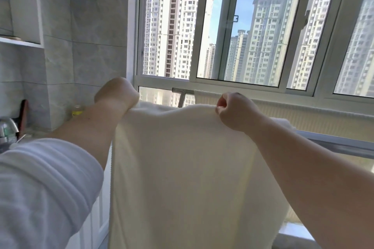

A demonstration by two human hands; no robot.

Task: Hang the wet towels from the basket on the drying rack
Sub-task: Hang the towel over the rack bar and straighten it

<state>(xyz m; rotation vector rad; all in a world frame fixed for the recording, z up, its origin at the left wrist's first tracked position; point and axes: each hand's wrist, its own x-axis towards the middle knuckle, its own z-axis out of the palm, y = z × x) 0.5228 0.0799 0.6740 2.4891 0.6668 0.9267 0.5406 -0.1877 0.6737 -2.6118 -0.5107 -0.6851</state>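
At the lower left of the frame our sleeve leads up to the left hand, which is curled over one top corner of the towel; right of centre the right hand pinches the other corner, thumb against fingers. Between them the cream towel is stretched flat by its top edge and hangs down through the middle of the frame, held up in front of the rack, whose grey bar shows at the right just behind the towel. We judge the step in hand to be the hanging itself: the towel is spread but not yet plainly draped. The next move calls for carrying the top edge over a free bar and lowering it evenly, both grips kept until the cloth settles. A second towel already hangs farther back along the right. The basket is out of view. At far left sit a tap and tiled wall; across the top, a window looks onto tall towers.
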